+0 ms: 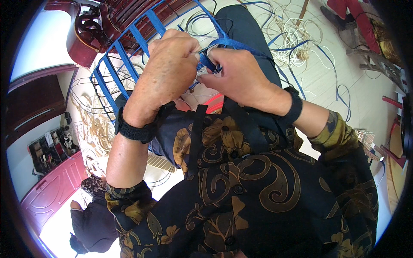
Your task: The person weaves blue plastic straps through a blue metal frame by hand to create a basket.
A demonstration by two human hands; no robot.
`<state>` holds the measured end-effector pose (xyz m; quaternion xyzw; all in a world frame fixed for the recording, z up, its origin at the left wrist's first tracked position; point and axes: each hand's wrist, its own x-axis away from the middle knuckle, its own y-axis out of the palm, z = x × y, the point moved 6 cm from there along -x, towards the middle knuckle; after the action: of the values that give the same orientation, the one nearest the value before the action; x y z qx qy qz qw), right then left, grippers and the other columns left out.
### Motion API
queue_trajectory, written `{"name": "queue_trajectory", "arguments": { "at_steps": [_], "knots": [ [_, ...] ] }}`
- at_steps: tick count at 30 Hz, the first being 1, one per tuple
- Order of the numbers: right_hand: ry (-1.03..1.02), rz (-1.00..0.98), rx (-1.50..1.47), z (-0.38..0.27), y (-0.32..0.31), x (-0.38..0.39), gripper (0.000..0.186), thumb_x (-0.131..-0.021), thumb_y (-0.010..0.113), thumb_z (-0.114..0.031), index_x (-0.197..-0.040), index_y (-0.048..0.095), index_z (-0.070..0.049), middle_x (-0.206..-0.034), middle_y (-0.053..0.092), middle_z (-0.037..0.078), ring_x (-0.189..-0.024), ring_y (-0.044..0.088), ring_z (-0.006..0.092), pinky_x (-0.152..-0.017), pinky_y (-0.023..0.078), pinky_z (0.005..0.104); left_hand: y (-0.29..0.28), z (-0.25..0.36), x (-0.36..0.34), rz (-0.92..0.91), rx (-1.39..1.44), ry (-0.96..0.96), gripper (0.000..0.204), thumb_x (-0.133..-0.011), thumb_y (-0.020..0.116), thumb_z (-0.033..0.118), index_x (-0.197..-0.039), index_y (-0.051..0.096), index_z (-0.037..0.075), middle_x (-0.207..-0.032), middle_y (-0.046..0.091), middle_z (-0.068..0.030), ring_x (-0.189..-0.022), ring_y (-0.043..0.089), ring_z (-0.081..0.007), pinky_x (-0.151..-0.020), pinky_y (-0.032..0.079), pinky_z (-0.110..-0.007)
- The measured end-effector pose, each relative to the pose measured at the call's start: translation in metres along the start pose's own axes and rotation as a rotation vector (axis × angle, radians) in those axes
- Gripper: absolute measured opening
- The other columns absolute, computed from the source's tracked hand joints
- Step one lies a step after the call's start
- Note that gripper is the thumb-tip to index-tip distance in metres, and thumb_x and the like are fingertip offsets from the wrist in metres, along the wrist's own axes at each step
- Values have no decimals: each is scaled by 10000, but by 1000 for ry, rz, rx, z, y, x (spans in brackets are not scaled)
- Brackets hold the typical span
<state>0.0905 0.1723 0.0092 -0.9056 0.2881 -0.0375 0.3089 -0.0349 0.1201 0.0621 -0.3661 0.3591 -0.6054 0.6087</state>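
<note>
Patterned black-and-gold shirt [215,185] closest to cam, fills 6 o'clock. Both hands just above centre. Left hand [172,71] at 11 o'clock, back toward the lens, fingers curled closed on the blue strip [202,61]; its fingertips partly hidden. Right hand [241,77] at 1 o'clock, thumb and index pinching the same strip; exact contact point too small to read. Strip sits at 12 o'clock, between the hands. Black wristband on each wrist.

Blue-wrapped wire frame [140,41] spans 10 to 12 o'clock, just beyond the left hand. Dark trouser leg [236,21] at 12 to 1, blue strap lying across it. Something red [214,103] shows below the hands.

Surroundings: loose tangle of white and blue cords [292,49] on the floor, 1 to 2 o'clock. Carved dark-red furniture [112,26] at 10 to 11. Pale strips heaped at 9. Another person [94,223] in dark clothes at 8; red-trousered leg [365,30] at 2.
</note>
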Motion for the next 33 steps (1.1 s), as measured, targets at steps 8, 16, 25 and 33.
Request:
{"name": "queue_trajectory", "arguments": {
  "at_steps": [8,16,25,33],
  "knots": [
    [-251,266,474,-26,-1,9,144,-814,703,-170,-832,657,-35,-741,684,150,-580,706,305,-481,557,404,1,-2,1,36,-39,-24,103,-880,656,62,-933,670,-25,-1009,686,-139,-1068,604,-331,-924,487,-410],
    [-269,308,595,-46,-13,13,141,-843,687,-165,-800,630,-44,-741,679,132,-587,705,298,-498,561,408,5,-5,-5,-71,-20,-120,211,-858,529,93,-845,714,-7,-978,694,-204,-1116,568,-375,-933,403,-514],
    [-210,313,428,-38,-38,22,132,-881,668,-154,-864,636,-27,-775,663,155,-695,687,358,-613,549,459,1,-6,3,55,77,26,166,-893,580,82,-939,696,-27,-990,676,-195,-1079,586,-378,-931,452,-469],
    [67,183,-499,-21,-44,29,130,-951,632,-114,-1018,675,-11,-854,691,45,-773,662,176,-772,536,312,-3,-1,4,125,2,148,79,-850,643,23,-903,628,-33,-942,648,-184,-962,602,-399,-880,478,-448]
  ]
}}
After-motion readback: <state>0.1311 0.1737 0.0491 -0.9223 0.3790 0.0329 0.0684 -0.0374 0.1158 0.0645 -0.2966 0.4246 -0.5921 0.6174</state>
